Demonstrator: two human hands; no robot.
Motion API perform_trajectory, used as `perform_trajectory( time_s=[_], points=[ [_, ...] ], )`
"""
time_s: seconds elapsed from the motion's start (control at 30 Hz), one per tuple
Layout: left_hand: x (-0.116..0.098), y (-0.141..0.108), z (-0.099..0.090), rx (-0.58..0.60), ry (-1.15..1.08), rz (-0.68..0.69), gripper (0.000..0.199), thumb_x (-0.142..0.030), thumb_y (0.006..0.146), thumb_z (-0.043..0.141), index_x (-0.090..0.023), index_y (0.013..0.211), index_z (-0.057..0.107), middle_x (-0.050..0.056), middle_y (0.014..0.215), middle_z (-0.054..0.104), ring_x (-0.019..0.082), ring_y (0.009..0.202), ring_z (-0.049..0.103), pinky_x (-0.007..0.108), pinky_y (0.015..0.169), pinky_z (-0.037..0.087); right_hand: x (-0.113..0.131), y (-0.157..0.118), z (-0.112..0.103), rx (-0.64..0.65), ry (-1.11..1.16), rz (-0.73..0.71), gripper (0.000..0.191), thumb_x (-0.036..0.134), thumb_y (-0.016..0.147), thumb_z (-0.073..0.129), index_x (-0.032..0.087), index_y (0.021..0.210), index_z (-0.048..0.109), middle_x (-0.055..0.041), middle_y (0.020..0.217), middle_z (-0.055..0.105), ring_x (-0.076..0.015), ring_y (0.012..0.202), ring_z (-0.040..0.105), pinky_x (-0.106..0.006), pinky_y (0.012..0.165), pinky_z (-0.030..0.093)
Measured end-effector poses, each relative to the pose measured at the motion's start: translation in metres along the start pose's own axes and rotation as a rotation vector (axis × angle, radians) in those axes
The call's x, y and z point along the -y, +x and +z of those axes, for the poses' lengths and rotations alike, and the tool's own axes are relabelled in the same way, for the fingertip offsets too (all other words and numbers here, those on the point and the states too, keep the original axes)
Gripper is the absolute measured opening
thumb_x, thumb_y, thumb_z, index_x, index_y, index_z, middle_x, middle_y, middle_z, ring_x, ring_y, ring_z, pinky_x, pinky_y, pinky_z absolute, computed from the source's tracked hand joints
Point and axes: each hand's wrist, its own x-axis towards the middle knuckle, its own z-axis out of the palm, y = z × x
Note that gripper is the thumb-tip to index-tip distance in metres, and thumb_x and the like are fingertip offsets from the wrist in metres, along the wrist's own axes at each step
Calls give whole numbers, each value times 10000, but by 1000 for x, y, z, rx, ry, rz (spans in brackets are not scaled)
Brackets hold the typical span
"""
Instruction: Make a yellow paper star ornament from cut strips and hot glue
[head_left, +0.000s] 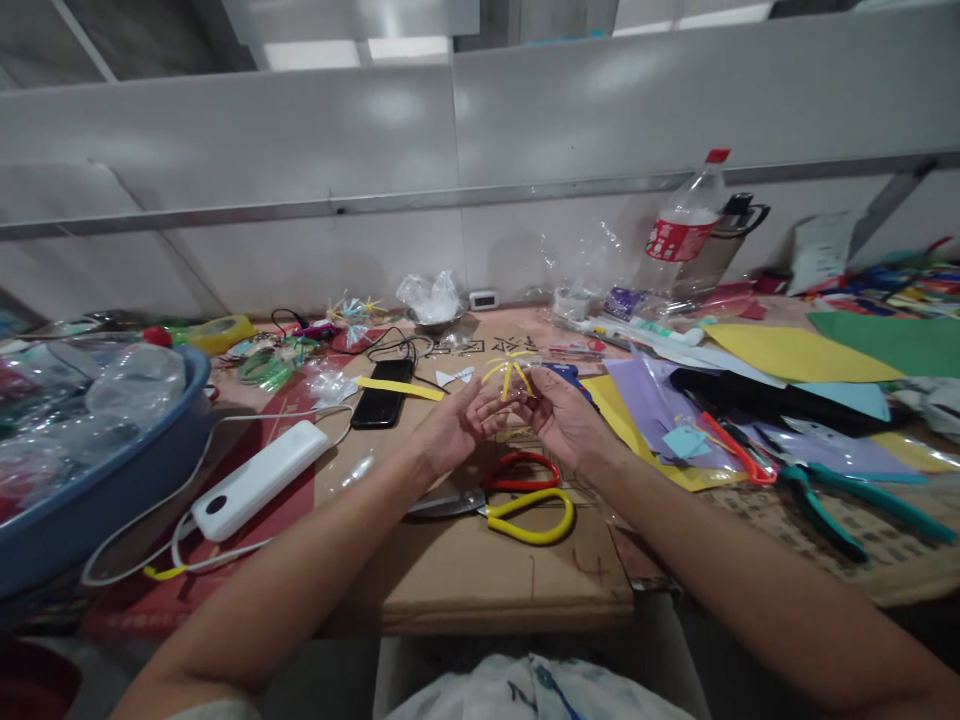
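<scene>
Along the wall runs the crowded counter, and at its left end sits a blue basin heaped with clear plastic. A brown cardboard sheet covers the middle, close in front of the person.

Over it reach two bare forearms, the left forearm slanting in from the lower left and the right forearm from the lower right, so that they converge toward the centre. Beneath and between them lie scissors with one red and one yellow handle loop, blades toward the left and partly hidden by the left arm.

The left hand is turned palm inward and upward, its fingers bent and reaching toward the other. The right hand mirrors it from the opposite side, thumb uppermost, fingers curled below. Their fingertips nearly meet, and together they hold a small clear plastic piece with yellow strips spreading from its top. It is raised in front of the body, above the cardboard.

Left of the left hand, a black phone lies with a yellow strip across it. Smallest is a white scrap, just beyond that hand.
</scene>
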Motion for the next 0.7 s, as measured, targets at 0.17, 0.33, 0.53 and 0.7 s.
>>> perform_trajectory(
  time_s=[0.17,0.33,0.53,0.7],
  points=[
    [6,-3,5,-76,105,118,342,-247,660,871,-171,947,701,40,1010,710,120,861,655,225,708,486,-8,1,3,9,32,-19,253,290,694,869,202,860,699,17,844,751,-102,740,697,-210,732,598],
    [-2,-3,4,-134,81,237,304,-167,605,882,-152,834,682,16,899,738,109,847,667,239,789,485,-13,1,10,93,-63,23,296,349,667,877,212,856,695,15,861,752,-111,783,695,-240,781,582],
    [-29,1,-8,-142,24,379,179,-165,723,767,-177,854,646,1,867,737,126,864,693,258,762,505,34,13,-14,-139,-1010,-374,240,404,853,658,191,955,702,-59,913,720,-181,826,653,-330,792,524],
    [-41,6,-17,-201,-8,365,108,-170,790,681,-168,896,660,8,807,724,132,844,703,230,698,506,59,28,-58,-332,-1744,-378,228,306,837,634,125,951,712,-199,1048,703,-318,1056,617,-437,950,445]
  ],
)
